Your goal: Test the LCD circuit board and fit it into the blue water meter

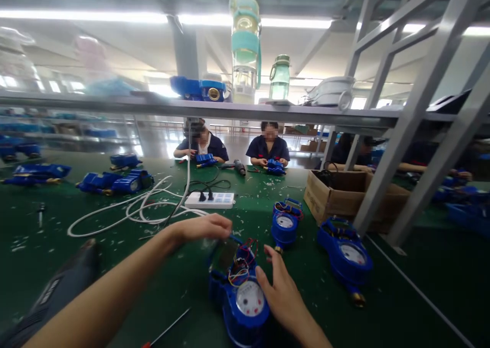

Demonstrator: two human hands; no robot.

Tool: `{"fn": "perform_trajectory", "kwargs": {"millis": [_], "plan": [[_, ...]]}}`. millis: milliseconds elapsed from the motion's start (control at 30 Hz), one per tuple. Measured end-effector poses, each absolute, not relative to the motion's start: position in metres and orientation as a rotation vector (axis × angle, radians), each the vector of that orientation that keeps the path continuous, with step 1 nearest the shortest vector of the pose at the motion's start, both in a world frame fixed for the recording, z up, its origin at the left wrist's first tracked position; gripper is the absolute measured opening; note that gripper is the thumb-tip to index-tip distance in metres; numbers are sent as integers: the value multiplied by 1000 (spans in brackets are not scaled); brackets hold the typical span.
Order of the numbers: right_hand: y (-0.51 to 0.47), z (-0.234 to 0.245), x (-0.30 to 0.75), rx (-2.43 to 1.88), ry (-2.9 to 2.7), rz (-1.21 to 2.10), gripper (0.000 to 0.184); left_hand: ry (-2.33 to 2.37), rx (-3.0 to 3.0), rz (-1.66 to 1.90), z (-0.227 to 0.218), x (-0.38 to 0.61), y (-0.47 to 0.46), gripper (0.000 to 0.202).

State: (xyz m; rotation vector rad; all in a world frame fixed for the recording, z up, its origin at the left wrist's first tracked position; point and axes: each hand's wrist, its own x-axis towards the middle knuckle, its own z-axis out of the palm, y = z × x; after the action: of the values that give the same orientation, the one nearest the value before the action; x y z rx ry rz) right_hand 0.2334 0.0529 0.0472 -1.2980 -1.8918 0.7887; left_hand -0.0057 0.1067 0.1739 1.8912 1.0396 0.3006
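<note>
A blue water meter (241, 297) with a white dial and loose coloured wires lies on the green table in front of me. My left hand (204, 228) reaches across to its far end, fingers curled at the open blue lid (225, 253). My right hand (281, 289) rests against the meter's right side, fingers spread and pointing up, holding nothing.
Two more blue meters (285, 225) (346, 251) lie to the right, beside a cardboard box (344, 197). A white power strip (210, 200) with coiled cable lies ahead. A dark power tool (65, 281) lies at left, a screwdriver (168, 330) near me. Other people work across the table.
</note>
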Motion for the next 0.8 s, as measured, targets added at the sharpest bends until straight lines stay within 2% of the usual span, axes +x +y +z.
{"fn": "perform_trajectory", "kwargs": {"millis": [100,167,367,800], "plan": [[58,62,229,-1090,-1927,645,55,1044,1952,252,179,-9,104,18],[61,72,224,-973,-1932,672,53,1046,1983,219,182,-11,102,18],[66,84,209,-896,-1821,903,18,1046,2006,149,184,-10,104,21],[68,83,211,-963,-1672,1107,19,1043,1919,136,158,0,117,28]]}}
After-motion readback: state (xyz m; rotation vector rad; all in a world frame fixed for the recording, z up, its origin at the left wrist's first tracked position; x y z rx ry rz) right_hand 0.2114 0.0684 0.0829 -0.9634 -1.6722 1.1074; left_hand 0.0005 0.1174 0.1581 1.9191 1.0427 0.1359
